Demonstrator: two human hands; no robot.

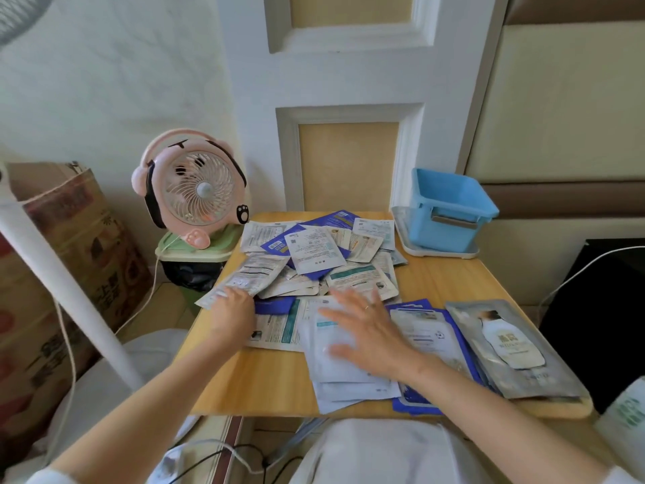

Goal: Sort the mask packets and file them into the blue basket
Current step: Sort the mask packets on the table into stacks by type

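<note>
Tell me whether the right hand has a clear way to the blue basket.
Probably yes. The right hand is open over the packets, which lie flat; nothing upright stands between it and the blue basket at the far right corner.

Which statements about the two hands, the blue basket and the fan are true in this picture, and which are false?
1. The blue basket stands on the floor. False: it stands on a white tray on the table.
2. The right hand lies flat on pale packets. True.
3. The left hand holds a packet high up. False: it touches the heap low down.
4. A pink fan stands left of the table. True.
</note>
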